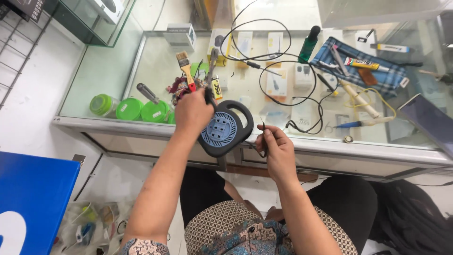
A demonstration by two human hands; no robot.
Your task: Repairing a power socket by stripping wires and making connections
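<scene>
Left hand [192, 113] grips reel [224, 128] on worktop [330, 151] edge, steadying it; right hand [276, 148], at 3 o'clock, pinches thin black cable [262, 126].

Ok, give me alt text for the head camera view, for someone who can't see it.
Seen from above, a person's left hand reaches to a cluster of tools beside a round black and blue cable reel on a glass counter, while the right hand pinches a thin dark tool. Black cables, green tubs and a paintbrush lie around.
</scene>
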